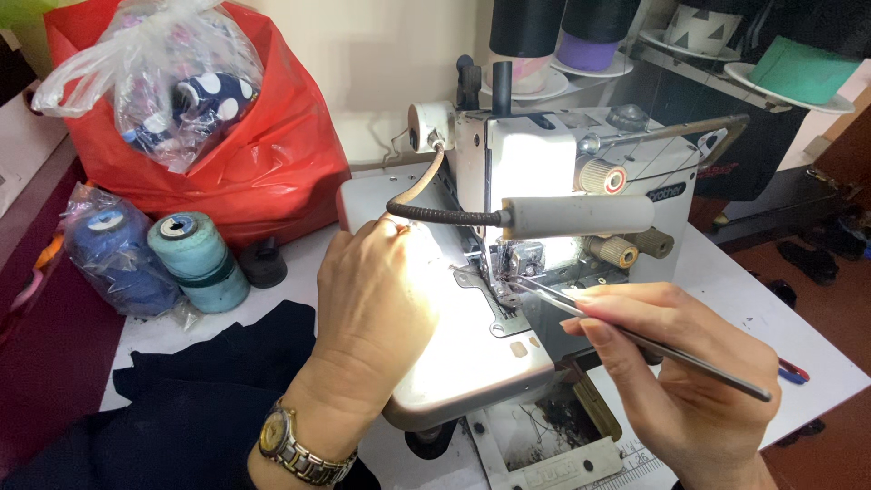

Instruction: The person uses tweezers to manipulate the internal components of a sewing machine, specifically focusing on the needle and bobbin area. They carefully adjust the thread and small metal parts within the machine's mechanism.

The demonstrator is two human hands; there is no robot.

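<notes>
While the right hand [689, 390] pinched a pair of tweezers [635, 338] between thumb and fingers, its grip closed firmly on the shaft, the tips reached in toward the needle area [502, 272] of the sewing machine [508, 236], which sat at about twelve o'clock from the hands. Whether the tips had hold of a thread could not be told; the spot was too small and too brightly lit by the machine's lamp [576, 216]. The left hand [376, 299], with a wristwatch [295, 445] below it, rested flat on the machine bed at nine o'clock from the needle, its grip loose and holding nothing. Judged from this, threading looked to be under way and unfinished: no cloth lay under the presser foot, and the dark fabric [209, 399] waited on the tabletop [726, 281] at seven o'clock, so sewing had apparently not begun. A teal thread cone [198, 259] and a bagged blue one [113, 259] stood at ten o'clock, in front of a red bag [272, 154]. Lint lay in the open tray [553, 436] beneath the bed.
</notes>
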